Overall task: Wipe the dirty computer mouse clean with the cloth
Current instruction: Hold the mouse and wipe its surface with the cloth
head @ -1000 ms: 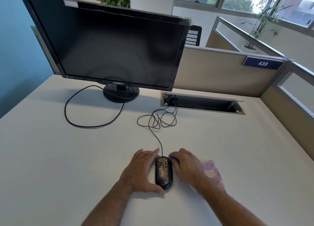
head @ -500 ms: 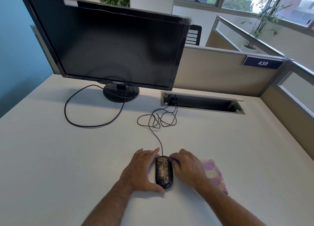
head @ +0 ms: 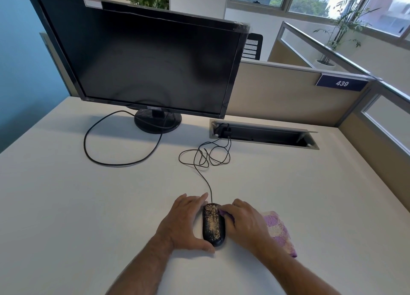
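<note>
Near the front edge of the white desk point(head: 66, 206), the left hand point(head: 184, 223) cups the left flank of the mouse point(head: 213, 225), thumb curled round its near end and fingers lying along its far side, so the hand is closed loosely against the mouse rather than lifting it. Right hand point(head: 245, 225) presses a purple-and-white cloth point(head: 278, 232) to the mouse's right side; a fold of the cloth shows between the fingertips and the mouse's front right corner, and the rest trails out from under the wrist onto the desk. Black mouse sits flat on the desk between the two hands, its top speckled all over with tan dirt. Its thin cable point(head: 205, 161) runs away from the person into a loose tangle, then into the cable slot point(head: 266, 136) set in the desk. Beyond and to the left stands a dark monitor point(head: 142, 59) on a round base, its own cord looping across the desk
</note>
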Demonstrator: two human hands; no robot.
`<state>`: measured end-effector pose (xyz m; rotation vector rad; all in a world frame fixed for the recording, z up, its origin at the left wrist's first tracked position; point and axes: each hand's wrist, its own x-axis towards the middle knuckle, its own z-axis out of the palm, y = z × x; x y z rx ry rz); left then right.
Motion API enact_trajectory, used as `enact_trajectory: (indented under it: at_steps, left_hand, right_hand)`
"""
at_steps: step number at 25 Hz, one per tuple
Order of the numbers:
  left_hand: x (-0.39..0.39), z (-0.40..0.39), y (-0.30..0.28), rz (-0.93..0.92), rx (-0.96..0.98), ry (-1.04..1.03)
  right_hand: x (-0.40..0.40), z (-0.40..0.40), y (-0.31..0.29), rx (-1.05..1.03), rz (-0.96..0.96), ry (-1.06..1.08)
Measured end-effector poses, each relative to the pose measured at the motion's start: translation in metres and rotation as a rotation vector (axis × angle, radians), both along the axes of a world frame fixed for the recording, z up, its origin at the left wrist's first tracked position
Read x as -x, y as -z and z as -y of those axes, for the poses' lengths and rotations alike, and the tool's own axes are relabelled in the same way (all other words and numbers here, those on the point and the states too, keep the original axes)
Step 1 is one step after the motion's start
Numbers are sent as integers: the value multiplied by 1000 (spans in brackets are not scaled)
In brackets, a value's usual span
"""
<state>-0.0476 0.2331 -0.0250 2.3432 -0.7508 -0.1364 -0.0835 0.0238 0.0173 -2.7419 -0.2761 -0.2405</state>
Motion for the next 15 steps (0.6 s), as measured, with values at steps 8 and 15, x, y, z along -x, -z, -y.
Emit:
enact_trajectory:
  at_steps: [8,15]
  left_hand:
    - [0,-1,1,3,-1,-7]
    - [-1,-1,3,29,14,3]
  right_hand:
    - [10,0,0,-28,51,-36]
    - [19,0,-3,-16,70,-98]
